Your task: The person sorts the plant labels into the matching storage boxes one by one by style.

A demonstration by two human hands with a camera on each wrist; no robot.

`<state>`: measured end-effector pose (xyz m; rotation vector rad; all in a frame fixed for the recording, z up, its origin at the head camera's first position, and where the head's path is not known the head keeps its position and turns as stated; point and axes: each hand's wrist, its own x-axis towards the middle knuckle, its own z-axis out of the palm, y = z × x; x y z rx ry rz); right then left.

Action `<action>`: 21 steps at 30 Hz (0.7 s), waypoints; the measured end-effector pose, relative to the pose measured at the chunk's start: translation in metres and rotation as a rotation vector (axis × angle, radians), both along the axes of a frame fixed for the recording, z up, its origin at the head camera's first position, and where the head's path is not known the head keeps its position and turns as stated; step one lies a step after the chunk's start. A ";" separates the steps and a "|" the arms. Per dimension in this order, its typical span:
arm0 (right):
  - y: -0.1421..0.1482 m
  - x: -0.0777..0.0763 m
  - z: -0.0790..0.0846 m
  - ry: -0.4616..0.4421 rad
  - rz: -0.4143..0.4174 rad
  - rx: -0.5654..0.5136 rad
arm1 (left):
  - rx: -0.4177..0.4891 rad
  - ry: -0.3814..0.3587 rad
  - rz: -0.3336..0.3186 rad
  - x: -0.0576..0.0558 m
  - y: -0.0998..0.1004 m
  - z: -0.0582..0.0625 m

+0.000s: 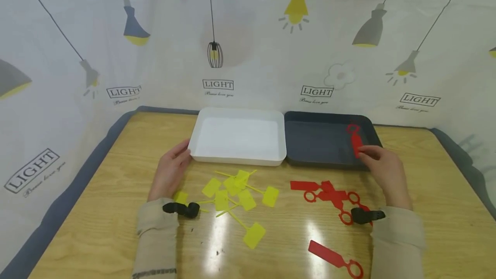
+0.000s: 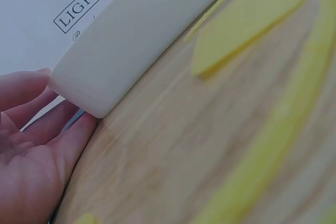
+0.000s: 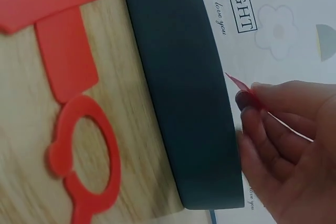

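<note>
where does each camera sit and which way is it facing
Head: worn on the head, facing forward and down over the white tray, dark tray, yellow tags and red tags; both hands and sleeves show.
Left wrist: facing the white tray's outer side and nearby yellow tags; the left hand shows, touching the tray's corner.
Right wrist: facing the dark tray's outer side and nearby red tags; the right hand shows.
Shared: head and right wrist both show the right hand pinching a red tag.

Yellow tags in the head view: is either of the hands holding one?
No, the right hand pinches a red tag, the left hand touches the white tray, and the yellow tags lie on the table.
</note>
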<state>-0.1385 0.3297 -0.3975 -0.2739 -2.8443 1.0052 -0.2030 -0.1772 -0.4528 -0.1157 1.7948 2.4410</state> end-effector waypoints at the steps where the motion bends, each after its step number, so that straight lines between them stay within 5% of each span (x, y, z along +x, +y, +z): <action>1: 0.000 0.000 0.000 -0.008 0.003 0.004 | -0.004 -0.002 -0.002 0.000 0.000 0.000; 21: -0.008 -0.006 -0.006 -0.113 0.111 0.115 | 0.001 -0.018 -0.006 0.001 0.002 0.002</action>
